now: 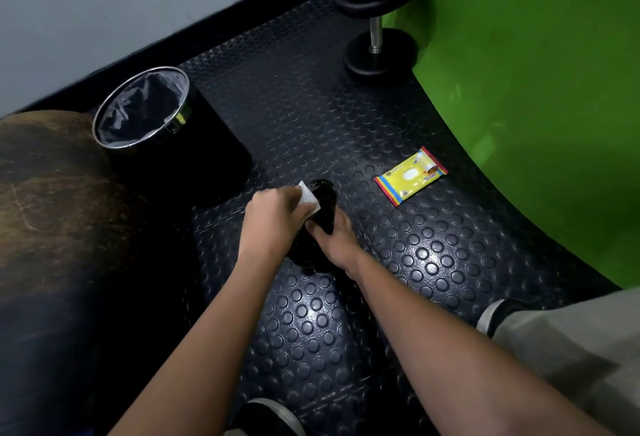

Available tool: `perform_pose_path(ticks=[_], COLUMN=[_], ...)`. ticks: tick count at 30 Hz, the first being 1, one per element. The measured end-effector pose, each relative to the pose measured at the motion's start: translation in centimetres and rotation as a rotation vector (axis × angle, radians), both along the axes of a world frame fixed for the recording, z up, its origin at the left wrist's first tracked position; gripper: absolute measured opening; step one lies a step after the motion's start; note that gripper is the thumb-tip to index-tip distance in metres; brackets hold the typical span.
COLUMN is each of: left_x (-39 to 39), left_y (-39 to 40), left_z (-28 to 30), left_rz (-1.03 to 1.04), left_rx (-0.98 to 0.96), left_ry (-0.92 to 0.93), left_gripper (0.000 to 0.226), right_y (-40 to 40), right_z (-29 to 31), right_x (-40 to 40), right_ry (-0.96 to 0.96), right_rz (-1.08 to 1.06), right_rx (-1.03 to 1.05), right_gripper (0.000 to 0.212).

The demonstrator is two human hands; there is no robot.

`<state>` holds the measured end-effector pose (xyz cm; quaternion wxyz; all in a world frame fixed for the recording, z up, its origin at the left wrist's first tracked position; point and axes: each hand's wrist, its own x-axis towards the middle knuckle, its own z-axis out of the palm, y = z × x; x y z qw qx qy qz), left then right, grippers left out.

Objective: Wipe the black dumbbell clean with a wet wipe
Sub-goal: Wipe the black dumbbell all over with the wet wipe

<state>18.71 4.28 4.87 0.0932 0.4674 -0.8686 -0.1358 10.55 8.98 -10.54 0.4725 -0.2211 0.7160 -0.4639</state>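
lying on the studded floor (408,262), black dumbbell (325,200), long axis running 12 to 6. gripping its near part, right hand (337,240); pressing folded wet wipe (309,197) onto far head from 9 o'clock, left hand (273,219), nearer that head.

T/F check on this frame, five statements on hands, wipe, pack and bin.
1. The left hand presses a white wet wipe against the black dumbbell. True.
2. The right hand hangs idle. False: it grips the dumbbell.
3. The yellow wipe pack lies on the studded floor mat, to the right of the hands. True.
4. The waste bin is lying on its side. False: it stands upright, with a liner inside.
5. The wipe pack sits in the bin. False: it lies on the mat.
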Motion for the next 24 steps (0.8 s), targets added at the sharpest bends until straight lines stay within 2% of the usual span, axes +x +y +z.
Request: perform_pose_path(ticks=[3, 6, 10, 19, 24], left_x=[2.4, 4.9, 5.6, 0.2, 2.1], left_y=[0.0, 0.2, 0.0, -0.9, -0.9], left_z=[-0.3, -0.5, 0.1, -0.9, -1.3], left_rz=[-0.032, -0.097, 0.083, 0.08, 0.028], left_rx=[-0.027, -0.002, 0.122, 0.131, 0.158], left_ry=[0.056, 0.086, 0.185, 0.203, 0.156], left_gripper=[0.03, 0.022, 0.019, 0.03, 0.032], right_y=[0.1, 0.0, 0.0, 0.0, -0.2], right_z=[-0.2, -0.3, -0.2, -0.7, -0.9], right_x=[-0.3, -0.6, -0.6, -0.2, -0.3], right_ry=[-0.01, -0.018, -0.003, -0.005, -0.029], right_rz=[0.028, 0.04, 0.054, 0.036, 0.029], right_rx=[0.013, 0.05, 0.073, 0.018, 0.02], right_gripper=[0.085, 0.086, 0.086, 0.087, 0.089])
